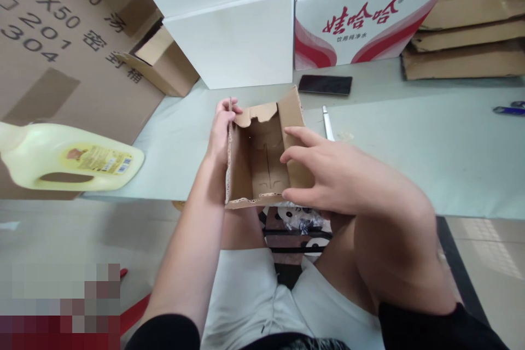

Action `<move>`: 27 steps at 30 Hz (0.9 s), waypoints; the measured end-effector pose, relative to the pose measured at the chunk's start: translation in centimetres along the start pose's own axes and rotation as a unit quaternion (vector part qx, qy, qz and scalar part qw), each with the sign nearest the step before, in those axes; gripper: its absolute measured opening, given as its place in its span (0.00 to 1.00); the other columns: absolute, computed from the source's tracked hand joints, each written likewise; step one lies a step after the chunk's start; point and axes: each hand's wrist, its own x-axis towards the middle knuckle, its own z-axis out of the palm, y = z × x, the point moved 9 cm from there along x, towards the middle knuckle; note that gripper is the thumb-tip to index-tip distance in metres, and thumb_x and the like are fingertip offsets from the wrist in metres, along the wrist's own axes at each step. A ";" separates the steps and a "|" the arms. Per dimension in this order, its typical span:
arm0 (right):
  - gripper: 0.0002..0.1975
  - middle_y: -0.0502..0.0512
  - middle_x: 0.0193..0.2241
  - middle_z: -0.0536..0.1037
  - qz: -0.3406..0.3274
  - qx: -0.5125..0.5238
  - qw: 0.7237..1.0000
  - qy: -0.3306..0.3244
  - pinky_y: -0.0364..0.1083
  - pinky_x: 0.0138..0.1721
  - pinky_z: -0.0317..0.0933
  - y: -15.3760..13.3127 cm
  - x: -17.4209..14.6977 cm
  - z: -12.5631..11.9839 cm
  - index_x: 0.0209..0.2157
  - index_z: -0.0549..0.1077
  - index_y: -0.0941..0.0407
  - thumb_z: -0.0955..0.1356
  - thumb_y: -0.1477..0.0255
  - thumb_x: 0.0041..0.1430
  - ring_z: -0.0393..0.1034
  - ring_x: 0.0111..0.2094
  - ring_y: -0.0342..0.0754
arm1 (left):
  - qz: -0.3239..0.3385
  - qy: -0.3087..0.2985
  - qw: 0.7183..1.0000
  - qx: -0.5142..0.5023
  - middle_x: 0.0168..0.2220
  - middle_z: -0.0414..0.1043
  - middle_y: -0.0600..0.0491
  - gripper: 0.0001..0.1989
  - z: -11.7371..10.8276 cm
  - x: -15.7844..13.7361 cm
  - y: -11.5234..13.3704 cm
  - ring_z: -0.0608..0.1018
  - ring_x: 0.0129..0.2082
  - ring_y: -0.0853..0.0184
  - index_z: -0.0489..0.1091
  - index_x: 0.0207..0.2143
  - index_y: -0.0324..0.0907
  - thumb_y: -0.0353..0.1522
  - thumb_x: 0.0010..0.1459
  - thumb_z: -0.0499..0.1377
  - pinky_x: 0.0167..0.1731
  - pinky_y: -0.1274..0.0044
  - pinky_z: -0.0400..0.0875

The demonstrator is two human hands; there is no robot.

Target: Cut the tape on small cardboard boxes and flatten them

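Observation:
An open brown cardboard box [292, 106] stands at the table's front edge, its mouth facing me and its inside bare. Around the left wall of the box, my left hand [220, 134] is closed, with its fingertips near the far left corner. My right hand [324, 167] has its fingers spread over the right flap, the fingertips at the flap's inner side; whether they press on it I cannot tell. Just beyond the right hand lies a slim white-handled tool [327, 122], partly hidden by that hand.
A dark phone [326, 85] lies before stacked white cartons [250, 44]. At left are a pale yellow jug [74, 156], a small cardboard box [168, 65] and a large printed carton [53, 27]. Flattened cardboard [467, 57] and blue-handled scissors [511, 110] lie at right on the table [435, 147].

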 end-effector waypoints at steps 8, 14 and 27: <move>0.31 0.66 0.71 0.59 -0.018 0.010 0.999 -0.044 0.56 0.39 0.73 -0.5 -0.4 1.0 0.43 0.79 0.57 0.74 0.46 0.50 0.79 0.45 0.63 | -0.079 -0.007 0.993 -0.085 0.36 0.72 0.50 0.08 0.6 -1.0 0.0 0.76 0.34 0.66 0.73 0.36 0.42 0.34 0.57 0.56 0.36 0.77 0.75; 0.17 0.65 0.64 0.69 0.000 -0.012 1.000 -0.009 0.55 0.42 0.71 -0.5 0.1 0.9 0.43 0.76 0.57 0.67 0.57 0.64 0.79 0.44 0.58 | -0.085 -0.002 0.990 -0.114 0.37 0.73 0.50 0.11 1.1 -1.6 -0.1 0.76 0.36 0.63 0.72 0.38 0.43 0.36 0.58 0.53 0.38 0.72 0.75; 0.33 0.66 0.77 0.34 -0.045 0.066 0.993 0.089 0.59 0.48 0.71 -2.2 0.9 0.3 0.68 0.59 0.51 0.69 0.68 0.62 0.73 0.57 0.66 | 0.016 -0.041 0.993 0.105 0.40 0.72 0.54 0.14 0.8 -0.6 -0.5 0.76 0.40 0.66 0.69 0.41 0.47 0.31 0.52 0.65 0.44 0.75 0.71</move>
